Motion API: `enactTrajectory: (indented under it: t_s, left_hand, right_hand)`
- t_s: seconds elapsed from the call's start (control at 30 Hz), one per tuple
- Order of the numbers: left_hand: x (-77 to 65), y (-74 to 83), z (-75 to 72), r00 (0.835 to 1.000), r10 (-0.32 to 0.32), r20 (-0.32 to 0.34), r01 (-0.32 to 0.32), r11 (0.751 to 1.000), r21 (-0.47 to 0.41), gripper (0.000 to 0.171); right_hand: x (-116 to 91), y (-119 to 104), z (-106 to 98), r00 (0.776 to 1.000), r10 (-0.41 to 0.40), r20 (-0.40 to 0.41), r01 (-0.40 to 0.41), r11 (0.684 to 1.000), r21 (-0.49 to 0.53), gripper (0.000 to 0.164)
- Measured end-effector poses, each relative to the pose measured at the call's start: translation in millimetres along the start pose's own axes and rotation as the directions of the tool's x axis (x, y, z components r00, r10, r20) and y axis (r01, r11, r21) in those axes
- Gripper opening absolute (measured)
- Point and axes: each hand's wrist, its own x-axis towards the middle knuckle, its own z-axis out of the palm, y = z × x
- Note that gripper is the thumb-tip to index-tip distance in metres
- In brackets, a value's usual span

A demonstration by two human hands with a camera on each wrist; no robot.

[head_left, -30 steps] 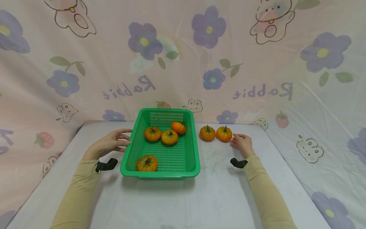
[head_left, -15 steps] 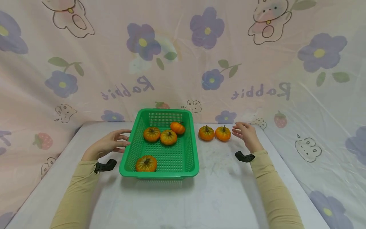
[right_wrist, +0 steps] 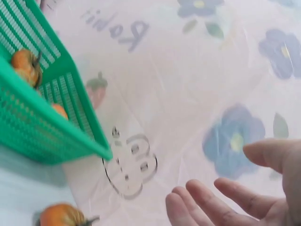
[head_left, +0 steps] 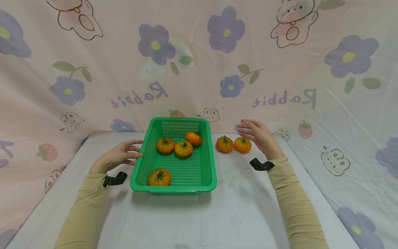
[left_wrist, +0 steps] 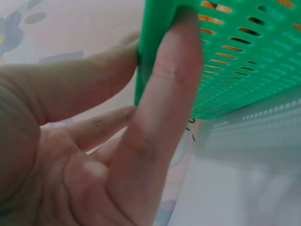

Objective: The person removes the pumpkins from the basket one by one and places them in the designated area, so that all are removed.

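Note:
A green plastic basket [head_left: 173, 189] stands on the table with several small orange pumpkins in it, one of them a pumpkin [head_left: 159, 177] at the near left corner. My left hand [head_left: 118, 156] touches the basket's left rim from outside with extended fingers. Close up in the left wrist view, a finger [left_wrist: 176, 70] lies under the green rim [left_wrist: 153, 42]. To the right of the basket, two more pumpkins sit side by side, a left pumpkin [head_left: 224, 144] and a right pumpkin [head_left: 242, 145]. Over the right one hovers my right hand [head_left: 259, 135], fingers spread and holding nothing.
A white table surface [head_left: 230, 218] lies under everything. Behind it hangs a pale curtain [head_left: 199, 76] printed with flowers and rabbits, reaching down to the table's far edge. Each wrist carries a black camera mount, such as the right mount [head_left: 261, 165].
My right hand has risen from beside the right pumpkin, first drawing back right, then moving left over it. The left hand, basket and pumpkins stay in place.

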Motion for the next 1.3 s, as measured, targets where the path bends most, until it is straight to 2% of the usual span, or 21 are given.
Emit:
enactTrajectory:
  t_s: [0.27,0.57,0.87,1.13,1.23,1.3]
  left_hand:
    - [1.1,-1.1,0.1,1.0,0.005,0.004,-0.005,1.0,0.008,0.071]
    - [0.2,-0.3,-0.7,1.0,0.005,0.004,-0.005,1.0,0.001,0.073]
    - [0.5,1.0,-0.4,1.0,-0.007,0.002,0.007,1.0,-0.002,0.074]
    - [0.4,1.0,-1.0,1.0,-0.004,0.003,0.004,1.0,0.005,0.073]
    - [-0.1,0.6,-1.1,1.0,-0.004,0.005,0.003,1.0,0.004,0.073]
    - [-0.4,0.4,-1.0,1.0,-0.005,0.005,0.005,1.0,0.004,0.072]
  right_hand:
    - [3,-8,47,0.983,-0.035,0.182,0.039,0.999,-0.017,0.048]
    - [7,-5,95,0.939,-0.034,0.343,0.056,0.997,-0.053,0.043]
    - [9,4,129,0.904,0.026,0.427,0.025,0.993,-0.115,0.042]
    - [17,15,160,0.848,0.085,0.524,0.016,0.983,-0.186,0.043]
    - [18,21,170,0.816,0.134,0.562,0.012,0.969,-0.248,0.041]
    - [17,25,177,0.787,0.173,0.591,0.008,0.957,-0.291,0.042]
